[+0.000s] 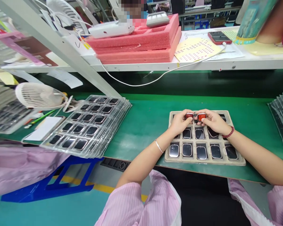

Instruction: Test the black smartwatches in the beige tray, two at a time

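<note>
Pink sleeves (pixel 136 201), left grip (pixel 179 122), right grip (pixel 213 121) pinching red-capped devices (pixel 189 116) above a tray (pixel 204 160)

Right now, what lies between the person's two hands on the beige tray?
In the head view, two small rounded pieces with red faces lie there, one held by the left hand and one by the right hand, over the beige tray.

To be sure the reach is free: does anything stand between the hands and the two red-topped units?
Nothing visible does: the left hand and right hand already touch the red-topped units, above the far row of the tray.
</note>
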`<state>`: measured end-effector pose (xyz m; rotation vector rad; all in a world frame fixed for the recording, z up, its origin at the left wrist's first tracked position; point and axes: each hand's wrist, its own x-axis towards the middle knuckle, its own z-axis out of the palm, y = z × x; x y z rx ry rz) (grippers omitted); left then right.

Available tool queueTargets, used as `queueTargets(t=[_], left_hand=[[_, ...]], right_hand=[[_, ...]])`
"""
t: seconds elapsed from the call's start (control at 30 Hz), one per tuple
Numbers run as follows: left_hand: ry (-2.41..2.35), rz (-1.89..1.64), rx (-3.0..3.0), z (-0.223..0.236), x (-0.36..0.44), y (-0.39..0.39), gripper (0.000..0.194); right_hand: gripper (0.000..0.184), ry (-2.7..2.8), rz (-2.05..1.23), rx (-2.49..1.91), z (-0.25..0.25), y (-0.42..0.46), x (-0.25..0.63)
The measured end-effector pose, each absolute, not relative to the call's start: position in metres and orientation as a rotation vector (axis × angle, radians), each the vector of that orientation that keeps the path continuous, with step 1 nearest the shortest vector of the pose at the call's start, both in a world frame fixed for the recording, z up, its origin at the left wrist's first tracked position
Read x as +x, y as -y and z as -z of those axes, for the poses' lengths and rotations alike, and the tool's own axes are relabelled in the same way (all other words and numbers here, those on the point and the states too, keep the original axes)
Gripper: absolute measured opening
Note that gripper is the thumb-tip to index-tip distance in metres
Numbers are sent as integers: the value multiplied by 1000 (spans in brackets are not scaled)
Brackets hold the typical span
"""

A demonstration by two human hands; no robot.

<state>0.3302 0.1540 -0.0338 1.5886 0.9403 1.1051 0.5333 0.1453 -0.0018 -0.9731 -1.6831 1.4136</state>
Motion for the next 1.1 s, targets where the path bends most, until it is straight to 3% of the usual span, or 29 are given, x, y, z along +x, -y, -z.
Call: queueTargets(t=[0.6,1.1], left_hand=[[-1016,-1036,1580,20,330,-149,31],[-948,-1081,1584,28,331,-151,32]], right_hand=[[34,1658,-1458,-983,2,-146,535],[24,1737,-1392,-957,-1,-144,531]])
